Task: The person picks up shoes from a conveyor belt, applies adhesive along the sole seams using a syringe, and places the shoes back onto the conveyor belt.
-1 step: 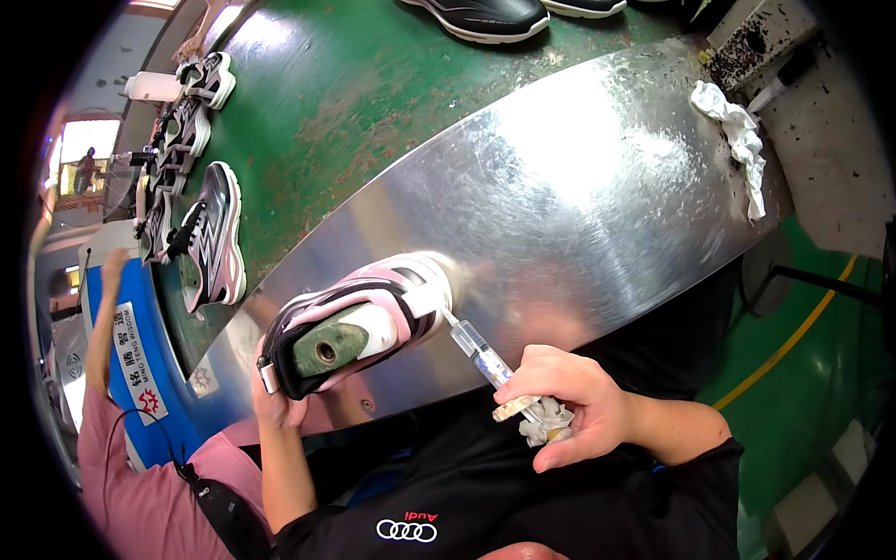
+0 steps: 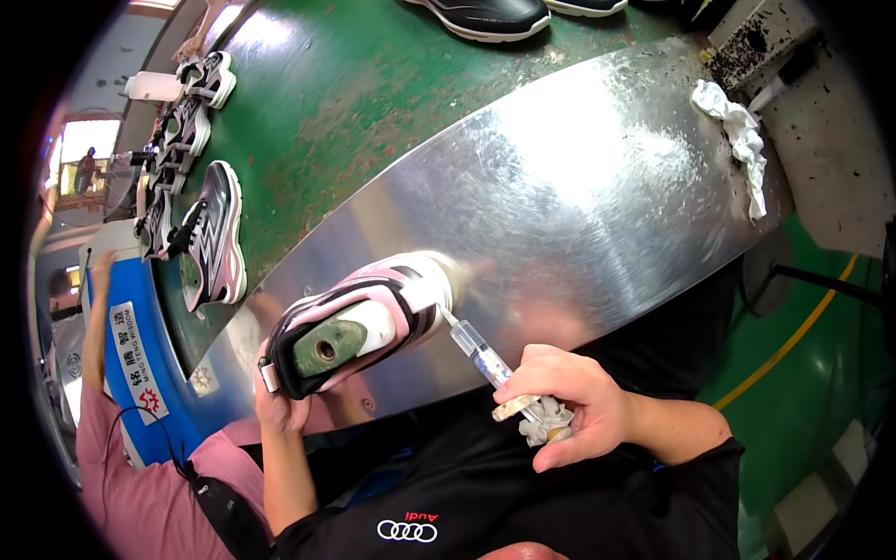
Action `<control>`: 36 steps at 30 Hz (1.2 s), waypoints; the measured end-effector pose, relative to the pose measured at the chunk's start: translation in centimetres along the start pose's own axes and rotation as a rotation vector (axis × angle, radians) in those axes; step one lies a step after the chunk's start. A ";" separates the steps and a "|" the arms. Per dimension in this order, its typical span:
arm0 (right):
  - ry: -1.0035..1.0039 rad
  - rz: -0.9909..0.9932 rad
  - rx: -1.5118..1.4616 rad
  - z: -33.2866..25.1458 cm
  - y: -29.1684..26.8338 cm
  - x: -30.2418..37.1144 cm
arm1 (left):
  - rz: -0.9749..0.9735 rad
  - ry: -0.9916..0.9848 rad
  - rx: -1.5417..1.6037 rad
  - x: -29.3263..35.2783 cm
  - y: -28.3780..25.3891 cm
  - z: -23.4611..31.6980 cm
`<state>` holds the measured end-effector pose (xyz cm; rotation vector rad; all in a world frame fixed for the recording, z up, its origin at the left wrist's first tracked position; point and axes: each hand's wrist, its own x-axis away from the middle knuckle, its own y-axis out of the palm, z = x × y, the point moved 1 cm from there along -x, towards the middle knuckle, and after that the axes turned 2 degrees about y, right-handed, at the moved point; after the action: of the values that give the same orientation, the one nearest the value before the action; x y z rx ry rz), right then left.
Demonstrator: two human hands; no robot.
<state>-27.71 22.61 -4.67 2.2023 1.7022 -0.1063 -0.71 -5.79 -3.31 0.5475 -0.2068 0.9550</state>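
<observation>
A pink, black and white sneaker (image 2: 420, 291) is tilted over the steel work surface, with a green and white shoe last (image 2: 334, 347) inside its opening. My left hand (image 2: 280, 407) grips its heel end from the near side; the fingers are mostly hidden behind the shoe. My right hand (image 2: 574, 401) is closed around a clear syringe (image 2: 482, 353), whose back end is wrapped in crumpled whitish material. Its thin tip reaches the sneaker's side near the white sole edge; whether anything is coming out is too small to tell.
A curved steel plate (image 2: 523, 201) borders a green conveyor belt (image 2: 327, 121). Similar sneakers (image 2: 219, 238) line the left, and black shoes (image 2: 485, 19) sit at the far edge. Crumpled white tissue (image 2: 737, 140) lies at right. A co-worker in a pink shirt (image 2: 210, 476) is at left.
The co-worker's raised hand has shifted slightly left. My hands, the sneaker and the syringe are almost unmoved.
</observation>
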 end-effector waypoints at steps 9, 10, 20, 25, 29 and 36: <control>0.001 0.011 -0.003 -0.3 1.1 0.0 | 0.040 -0.034 -0.112 4.8 1.6 -0.7; 0.027 -0.007 -0.001 -0.6 1.0 -0.1 | 0.078 -0.064 -0.109 5.1 1.6 -0.8; 0.025 -0.010 0.049 -0.9 1.5 0.5 | -0.036 -0.124 0.027 7.3 2.2 -1.8; 0.049 -0.019 0.063 -1.9 1.8 0.3 | -0.106 -0.238 0.129 8.4 3.7 -3.1; 0.093 -0.056 0.074 -3.2 1.9 -0.2 | -0.204 -0.261 0.162 8.9 7.3 -3.8; 0.112 -0.066 0.130 -5.2 2.2 -0.9 | -0.298 -0.452 0.353 9.1 9.1 -5.7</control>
<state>-26.69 22.99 0.90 2.2844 1.8785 -0.1154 -3.38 7.88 -1.31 1.0893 -0.3526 0.5668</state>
